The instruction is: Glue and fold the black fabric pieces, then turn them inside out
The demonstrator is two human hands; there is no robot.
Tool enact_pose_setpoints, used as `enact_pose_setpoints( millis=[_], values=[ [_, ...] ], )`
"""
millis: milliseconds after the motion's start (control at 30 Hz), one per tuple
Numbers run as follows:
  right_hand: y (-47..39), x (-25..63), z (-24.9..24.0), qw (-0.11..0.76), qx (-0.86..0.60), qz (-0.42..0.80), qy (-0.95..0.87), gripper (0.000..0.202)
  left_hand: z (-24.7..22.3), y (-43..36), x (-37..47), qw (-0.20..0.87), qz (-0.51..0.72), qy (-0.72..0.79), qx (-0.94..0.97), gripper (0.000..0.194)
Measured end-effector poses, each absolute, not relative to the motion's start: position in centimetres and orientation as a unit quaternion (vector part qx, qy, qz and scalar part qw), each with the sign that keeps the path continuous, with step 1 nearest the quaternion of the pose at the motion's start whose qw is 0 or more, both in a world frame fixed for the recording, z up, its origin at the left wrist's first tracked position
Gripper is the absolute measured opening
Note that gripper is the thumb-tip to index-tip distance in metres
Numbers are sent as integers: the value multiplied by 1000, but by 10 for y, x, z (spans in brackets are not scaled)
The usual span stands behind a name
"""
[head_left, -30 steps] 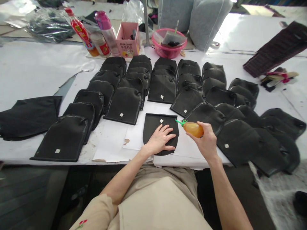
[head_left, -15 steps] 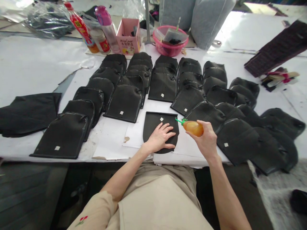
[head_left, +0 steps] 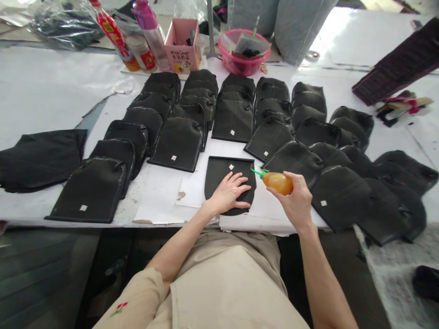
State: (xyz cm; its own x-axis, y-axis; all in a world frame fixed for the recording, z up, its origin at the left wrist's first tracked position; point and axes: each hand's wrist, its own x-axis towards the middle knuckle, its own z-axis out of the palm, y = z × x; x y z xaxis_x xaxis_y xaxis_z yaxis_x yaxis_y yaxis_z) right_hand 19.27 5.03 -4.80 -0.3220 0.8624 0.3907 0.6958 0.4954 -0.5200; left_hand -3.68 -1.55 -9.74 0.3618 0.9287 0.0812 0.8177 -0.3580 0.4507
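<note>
A black rounded piece [head_left: 216, 176] with a small white label lies in front of me, its straight edge facing away. My left hand [head_left: 230, 194] rests flat on it with the fingers spread. In my right hand [head_left: 297, 196] is a squeeze bottle [head_left: 277, 183] of amber liquid, gripped between thumb and fingers. Its thin green nozzle [head_left: 257, 172] points left at the piece's right edge, near the upper corner; whether it touches cannot be made out.
Overlapping black pieces [head_left: 176, 141] fan around on the white table [head_left: 164, 192]. Folded black cloth [head_left: 44, 157] lies left. Behind stand a red-labelled bottle [head_left: 111, 29], a pink box [head_left: 181, 57], a pink basin [head_left: 240, 66] and a metal pole [head_left: 210, 27].
The nozzle has shifted slightly down along the piece's right edge. My left hand stays flat on the piece, and the whole view has moved a little.
</note>
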Motion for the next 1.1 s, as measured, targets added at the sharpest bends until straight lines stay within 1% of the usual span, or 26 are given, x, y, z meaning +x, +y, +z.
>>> enact_pose_setpoints(
  millis=[400,733,1100],
  values=[
    [22,205,-46,325,-491,137,-797,56,-99,-15,-36,181,172,547,799,60],
    [1,211,-45,322,-508,151,-785,56,-100,-16,-37,196,192,549,790,56],
    [-22,222,-46,322,-518,151,-777,55,-95,-16,-36,189,181,550,793,56]
  ],
)
